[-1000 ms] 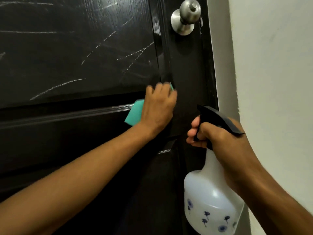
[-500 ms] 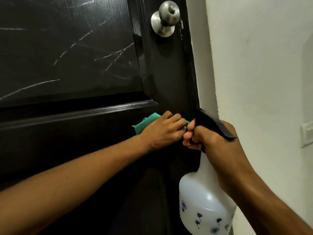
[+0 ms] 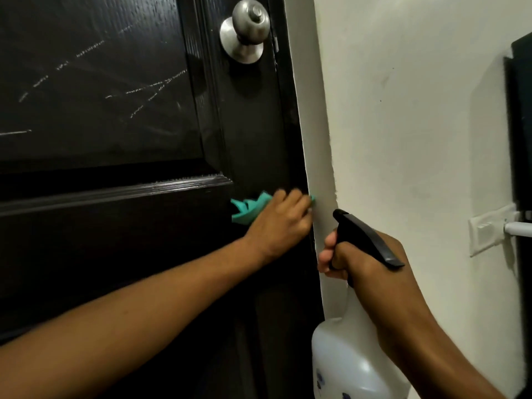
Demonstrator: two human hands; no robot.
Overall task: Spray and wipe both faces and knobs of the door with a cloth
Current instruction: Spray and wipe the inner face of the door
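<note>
Dark, near-black panelled door (image 3: 115, 240) fills the left and centre of the view, wood grain visible, glossy raised moulding running across at mid-height. Upper panel carries many pale scratch marks (image 3: 144, 93), thin and slanted, crossing one another. Brushed-metal round knob (image 3: 250, 23) with its round backplate sits near the top, close to the door's right edge. Door edge meets a pale jamb (image 3: 313, 156), then an off-white wall (image 3: 417, 125) to the right. Teal cloth (image 3: 247, 210), bunched and creased, lies against the door face just below the moulding, near the right edge; a small corner of it shows at the jamb. Left hand (image 3: 280, 223) lies over the cloth, palm toward the door, fingers bent down onto the fabric and pressing it to the wood; fingertips reach to the jamb. Fingers look blurred, so their exact spread cannot be told. Right hand (image 3: 365, 260) is wrapped round the neck of a spray bottle (image 3: 349, 358), fingers curled at the trigger under the black spray head (image 3: 365, 239), nozzle pointing up-left toward the jamb. Bottle body is translucent white with small dark-blue printed marks low down. The two hands are near each other, not touching. A white wall plate (image 3: 486, 233) and a dark object (image 3: 522, 125) sit at the far right edge.
</note>
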